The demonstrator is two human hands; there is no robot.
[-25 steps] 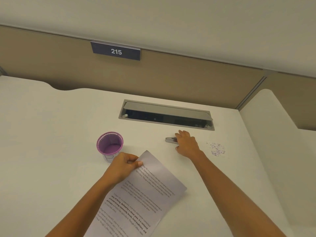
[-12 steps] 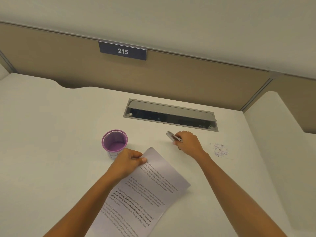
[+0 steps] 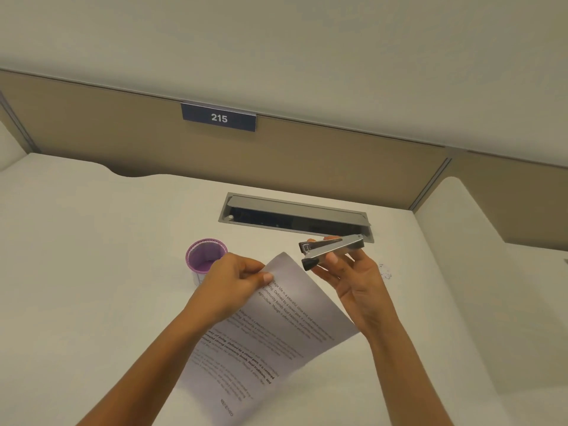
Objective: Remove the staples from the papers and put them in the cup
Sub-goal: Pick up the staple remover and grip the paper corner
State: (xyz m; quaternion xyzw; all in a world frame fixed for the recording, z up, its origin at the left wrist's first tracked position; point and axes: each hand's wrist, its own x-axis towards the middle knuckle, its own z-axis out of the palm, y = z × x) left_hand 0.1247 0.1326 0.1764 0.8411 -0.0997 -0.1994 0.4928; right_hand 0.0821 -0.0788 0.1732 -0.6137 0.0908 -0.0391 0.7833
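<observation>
My left hand [image 3: 231,282] pinches the upper left corner of the printed papers [image 3: 276,336], which lie slanted across the white desk with that corner lifted. Just behind this hand stands a purple mesh cup [image 3: 204,259], upright, its inside not clearly visible. My right hand [image 3: 353,278] holds a small metal stapler-like tool [image 3: 330,251] in the air with the fingertips, its black-tipped end pointing left toward the top corner of the papers. No staple can be made out on the papers.
A grey cable tray with its lid raised [image 3: 296,215] is sunk into the white desk [image 3: 92,272] behind the hands. A small speckled purple patch [image 3: 385,271] lies right of my right hand. A tan partition with a "215" plate [image 3: 218,117] backs the desk.
My right hand has picked the metal tool up off the desk and brought it back toward the papers' top corner. My left hand keeps pinching the papers and has lifted the corner a little.
</observation>
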